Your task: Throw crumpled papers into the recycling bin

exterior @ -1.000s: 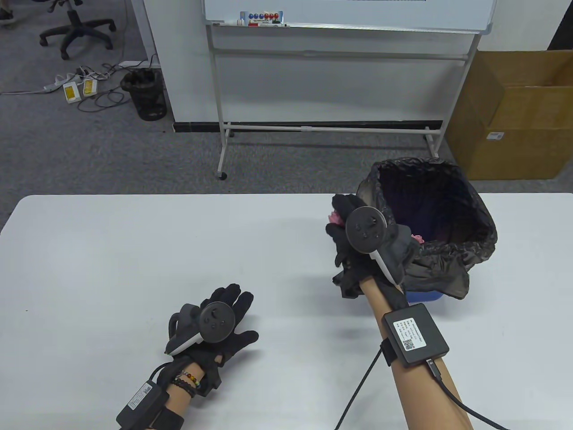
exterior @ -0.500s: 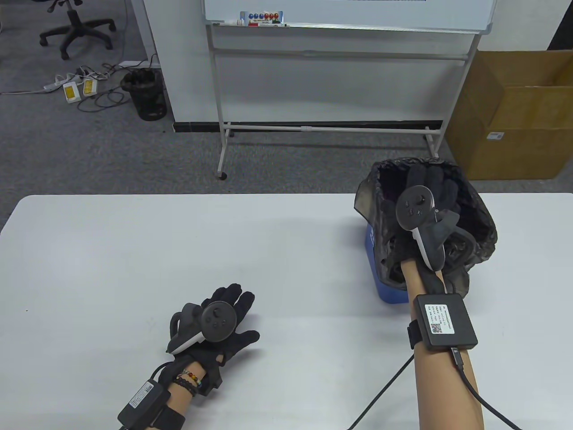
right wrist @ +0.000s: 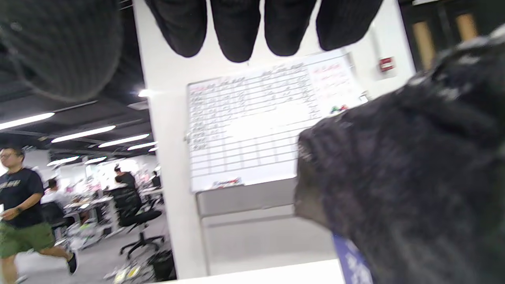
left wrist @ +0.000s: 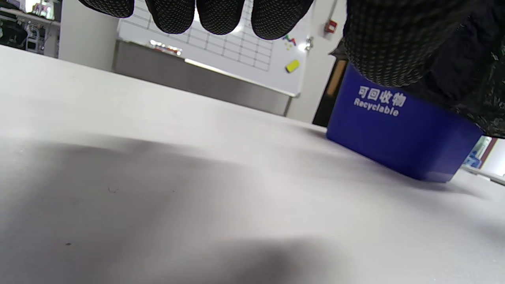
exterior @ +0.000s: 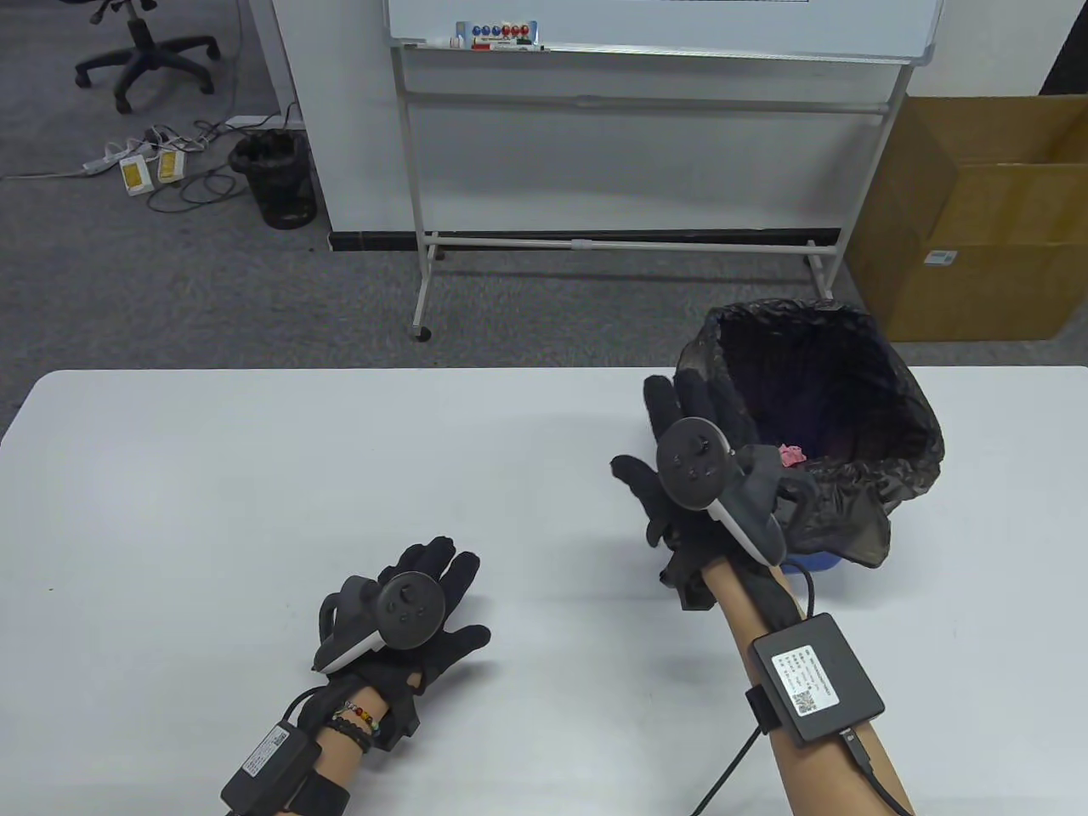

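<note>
Left hand (exterior: 408, 616) flat on white table (exterior: 212, 476), palm down, fingers spread, holding nothing. Right hand (exterior: 688, 476) raised just left of recycling bin (exterior: 850, 476), fingers extended and apart, empty. Bin blue, "Recyclable" label on side, lined with black bag (exterior: 901, 463), stands at table's right. Pink crumpled paper (exterior: 792, 456) inside bin near front rim. Whiteboard (exterior: 654, 34) behind table, cardboard box (exterior: 986, 221) far right.
</note>
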A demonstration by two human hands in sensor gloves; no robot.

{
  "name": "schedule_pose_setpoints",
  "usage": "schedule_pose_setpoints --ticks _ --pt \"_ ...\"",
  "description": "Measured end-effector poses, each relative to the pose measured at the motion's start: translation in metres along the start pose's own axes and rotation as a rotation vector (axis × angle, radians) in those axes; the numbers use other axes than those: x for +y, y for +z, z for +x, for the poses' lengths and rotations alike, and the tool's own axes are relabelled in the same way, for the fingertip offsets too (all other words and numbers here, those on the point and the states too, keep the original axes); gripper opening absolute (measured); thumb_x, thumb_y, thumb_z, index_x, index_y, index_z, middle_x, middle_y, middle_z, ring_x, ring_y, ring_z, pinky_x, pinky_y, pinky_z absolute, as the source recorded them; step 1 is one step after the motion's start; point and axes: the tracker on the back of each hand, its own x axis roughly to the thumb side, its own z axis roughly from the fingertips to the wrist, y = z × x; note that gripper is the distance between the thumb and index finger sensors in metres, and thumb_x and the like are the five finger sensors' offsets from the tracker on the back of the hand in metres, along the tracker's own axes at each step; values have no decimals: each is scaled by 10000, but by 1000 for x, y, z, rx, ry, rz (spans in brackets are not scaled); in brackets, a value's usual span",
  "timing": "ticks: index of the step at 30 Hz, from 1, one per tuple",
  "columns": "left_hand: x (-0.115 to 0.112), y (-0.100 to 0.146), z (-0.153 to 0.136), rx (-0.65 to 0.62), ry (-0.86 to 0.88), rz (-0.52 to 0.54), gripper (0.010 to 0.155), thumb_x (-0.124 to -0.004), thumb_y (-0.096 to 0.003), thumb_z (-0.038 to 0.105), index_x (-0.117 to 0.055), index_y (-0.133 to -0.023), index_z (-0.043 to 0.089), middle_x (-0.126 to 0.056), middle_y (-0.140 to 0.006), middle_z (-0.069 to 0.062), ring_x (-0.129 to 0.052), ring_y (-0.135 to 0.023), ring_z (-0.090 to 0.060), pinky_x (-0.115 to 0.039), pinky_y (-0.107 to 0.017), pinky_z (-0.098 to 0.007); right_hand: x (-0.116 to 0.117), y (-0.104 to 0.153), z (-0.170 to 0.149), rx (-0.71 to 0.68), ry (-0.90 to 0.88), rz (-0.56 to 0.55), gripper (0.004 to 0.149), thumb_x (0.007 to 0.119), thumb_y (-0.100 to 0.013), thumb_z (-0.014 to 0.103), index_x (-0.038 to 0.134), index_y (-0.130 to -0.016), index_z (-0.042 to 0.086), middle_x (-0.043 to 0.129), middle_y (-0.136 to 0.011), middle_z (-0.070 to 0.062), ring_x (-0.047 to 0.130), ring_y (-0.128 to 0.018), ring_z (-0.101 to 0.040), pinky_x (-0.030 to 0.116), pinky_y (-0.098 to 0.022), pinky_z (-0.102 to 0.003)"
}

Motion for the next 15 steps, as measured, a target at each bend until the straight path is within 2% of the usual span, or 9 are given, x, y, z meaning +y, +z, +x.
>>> schedule_pose_setpoints --ticks 4,7,15 --pt "1 0 -1 0 13 4 854 -780 -433 597 -461 -1129 218 -370 -1231 -174 -430 -1110 -485 -460 -742 -687 23 21 23 -60 10 99 866 810 -316 630 489 -1077 370 537 -1177 9 529 -1125 -305 547 -765 -532" --pt "1 1 -1 -2 17 9 855 -779 -433 597 -460 -1128 216 -368 -1231 -175 -428 -1109 -488 -460 -741 -688 50 38 33 -87 -23 160 867 808 -317 629 487 -1078 369 524 -1182 6 522 -1128 -304 543 -764 -538" --pt "1 2 -3 1 22 11 857 -775 -433 600 -453 -1130 218 -357 -1233 -173 -406 -1112 -484 -448 -742 -690 111 70 35 -96 8 260 875 796 -315 641 463 -1080 378 491 -1188 16 493 -1131 -318 531 -767 -544"
